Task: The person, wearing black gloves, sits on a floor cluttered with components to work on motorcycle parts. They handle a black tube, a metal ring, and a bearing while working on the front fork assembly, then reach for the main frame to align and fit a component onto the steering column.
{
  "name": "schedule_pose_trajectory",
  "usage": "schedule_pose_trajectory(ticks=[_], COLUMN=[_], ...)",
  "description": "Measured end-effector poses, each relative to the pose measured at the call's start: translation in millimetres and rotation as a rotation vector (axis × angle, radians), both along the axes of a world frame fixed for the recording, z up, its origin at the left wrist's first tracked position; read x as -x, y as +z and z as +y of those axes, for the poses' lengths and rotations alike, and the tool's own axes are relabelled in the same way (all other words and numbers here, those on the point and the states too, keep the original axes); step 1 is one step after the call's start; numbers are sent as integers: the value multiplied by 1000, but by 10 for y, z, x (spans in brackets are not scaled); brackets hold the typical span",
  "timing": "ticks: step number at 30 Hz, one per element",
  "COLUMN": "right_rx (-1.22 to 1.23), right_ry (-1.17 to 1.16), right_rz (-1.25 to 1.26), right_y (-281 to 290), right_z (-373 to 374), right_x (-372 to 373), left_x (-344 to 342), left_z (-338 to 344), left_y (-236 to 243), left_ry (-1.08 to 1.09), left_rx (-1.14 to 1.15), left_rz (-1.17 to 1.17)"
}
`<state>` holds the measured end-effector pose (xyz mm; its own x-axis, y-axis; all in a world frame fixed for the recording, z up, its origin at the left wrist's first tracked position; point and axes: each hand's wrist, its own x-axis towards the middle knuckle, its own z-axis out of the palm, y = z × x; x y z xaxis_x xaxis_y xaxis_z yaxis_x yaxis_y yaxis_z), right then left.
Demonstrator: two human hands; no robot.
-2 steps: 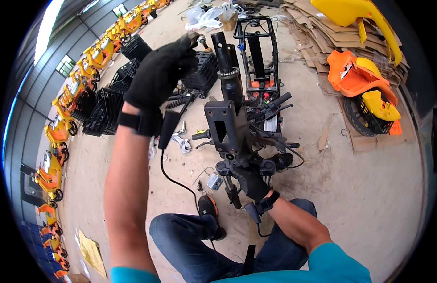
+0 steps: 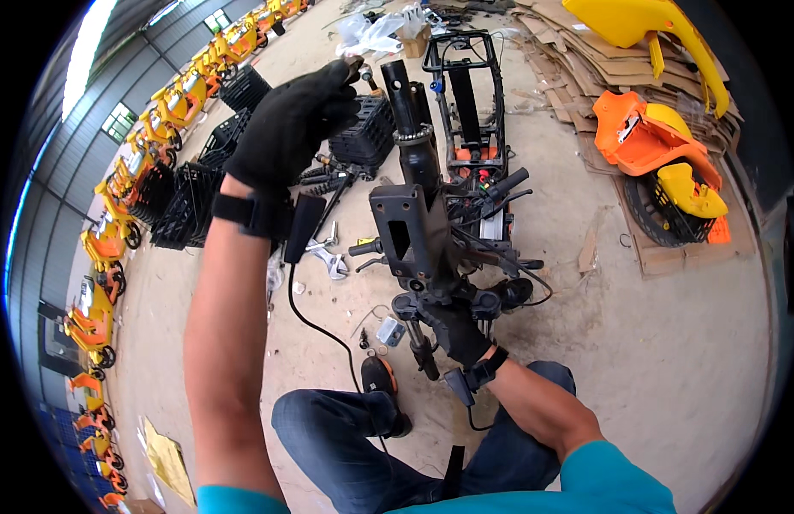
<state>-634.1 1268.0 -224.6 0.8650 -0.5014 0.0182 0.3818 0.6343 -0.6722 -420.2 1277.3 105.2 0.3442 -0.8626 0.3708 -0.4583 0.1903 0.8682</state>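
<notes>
- The camera rides on the person's head, left one of a pair, tipped steeply down and forward.
- It hangs close above the legs (image 2: 337, 437), the right hand (image 2: 457, 330) low and the left hand (image 2: 298, 128) higher up.
- It's a wide fisheye, sweeping from scooters (image 2: 93, 308) far left to cardboard (image 2: 577, 68) upper right, edges bowing.

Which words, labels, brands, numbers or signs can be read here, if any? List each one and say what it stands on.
None can be read.
Black bracket between the gloved hands: no readable text.
Left glove and right glove: no readable text.
Dark shoe with orange edging: any marking is too small to read.
Small blue-and-clear box: too small to tell.
Parked yellow-and-orange scooters: too small and far off.
</notes>
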Motion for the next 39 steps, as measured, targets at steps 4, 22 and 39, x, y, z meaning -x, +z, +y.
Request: schedule_pose_trajectory(ticks=[4,22,39], right_rx=[74,84,-27], right_ry=[-4,29,30], right_rz=[-1,60,0], right_y=[65,54,79], right_z=[-35,-26,-30], right_x=[30,18,30], left_x=[53,70,138], left_z=[-243,-447,-443], left_y=[204,377,351], left_ry=[-23,-72,-45], left_rx=[-135,-318,-410], left_rz=[291,266,192])
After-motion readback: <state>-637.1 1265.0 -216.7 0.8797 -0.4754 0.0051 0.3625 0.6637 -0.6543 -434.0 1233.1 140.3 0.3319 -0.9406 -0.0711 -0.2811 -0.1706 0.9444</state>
